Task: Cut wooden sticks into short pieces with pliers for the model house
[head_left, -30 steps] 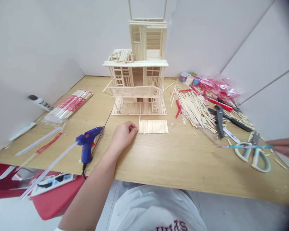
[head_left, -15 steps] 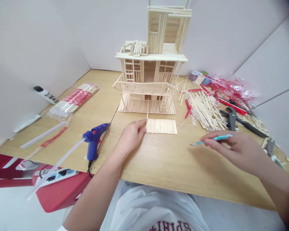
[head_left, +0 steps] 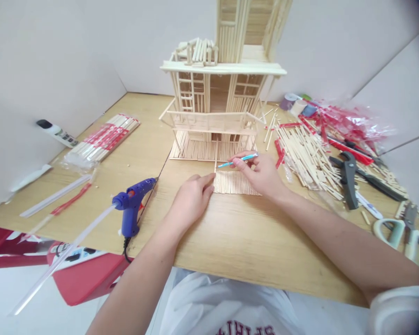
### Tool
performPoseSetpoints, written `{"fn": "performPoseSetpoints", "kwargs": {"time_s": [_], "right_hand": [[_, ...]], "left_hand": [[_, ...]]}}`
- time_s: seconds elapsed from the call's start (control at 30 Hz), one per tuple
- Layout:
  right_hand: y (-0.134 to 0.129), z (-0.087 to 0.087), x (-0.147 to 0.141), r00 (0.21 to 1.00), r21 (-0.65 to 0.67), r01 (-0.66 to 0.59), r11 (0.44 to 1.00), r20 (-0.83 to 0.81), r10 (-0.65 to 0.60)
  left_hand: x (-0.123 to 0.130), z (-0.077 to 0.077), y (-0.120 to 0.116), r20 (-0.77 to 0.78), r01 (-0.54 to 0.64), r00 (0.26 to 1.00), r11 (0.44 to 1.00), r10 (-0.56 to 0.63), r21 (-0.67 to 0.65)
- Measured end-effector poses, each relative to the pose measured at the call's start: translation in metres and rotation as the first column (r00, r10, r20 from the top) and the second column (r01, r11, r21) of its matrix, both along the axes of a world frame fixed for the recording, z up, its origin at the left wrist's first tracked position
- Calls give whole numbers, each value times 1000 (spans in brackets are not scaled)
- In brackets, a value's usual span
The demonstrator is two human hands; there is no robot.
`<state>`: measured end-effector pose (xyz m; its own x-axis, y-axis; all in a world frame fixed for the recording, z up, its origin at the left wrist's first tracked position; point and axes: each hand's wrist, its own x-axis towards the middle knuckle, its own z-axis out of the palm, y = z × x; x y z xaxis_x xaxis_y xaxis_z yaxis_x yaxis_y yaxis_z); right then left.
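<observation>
A small flat panel of wooden sticks (head_left: pixel 233 182) lies on the table in front of a model house of wooden sticks (head_left: pixel 199 151). My left hand (head_left: pixel 192 197) rests at the panel's left edge, its fingertips against a thin stick (head_left: pixel 215 160) that runs from there toward the house. Between the fingers of my right hand (head_left: pixel 260 174) is a light-blue pen (head_left: pixel 244 158). Its tip points left, at or just above the thin stick near the panel's top left corner. My right hand covers the panel's right part.
A blue glue gun (head_left: pixel 131 209) with a long glue stick stands at left, near packed sticks (head_left: pixel 106 135) and a marker-like bottle (head_left: pixel 57 133). On the right lie loose sticks (head_left: pixel 305 156), a dark clamp-like tool (head_left: pixel 349 179), scissors (head_left: pixel 410 230) and red plastic wrappers (head_left: pixel 349 123).
My right hand has moved left with the pen, from the bare table at right to over the panel. My left hand has stayed at the panel's left edge. The view has shifted slightly.
</observation>
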<state>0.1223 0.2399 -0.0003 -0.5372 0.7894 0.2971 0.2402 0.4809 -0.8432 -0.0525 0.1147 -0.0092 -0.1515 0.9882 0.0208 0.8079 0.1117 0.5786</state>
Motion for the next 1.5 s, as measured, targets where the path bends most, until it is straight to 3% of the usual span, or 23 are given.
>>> {"fn": "performPoseSetpoints", "kwargs": {"time_s": [0.43,0.63,1.5], "right_hand": [[3,-3,2,998,72,-9,997,61,4],[3,-5,2,999,7,-31,999,37,31],[2,-4,1,997,29,-19,999,70,17]], "left_hand": [[1,1,0,-17,-6,1000,1000,6,-12],[1,-1,0,-23,-4,1000,1000,4,-2],[1,-1,2,-47,-9,999,1000,9,0]]}}
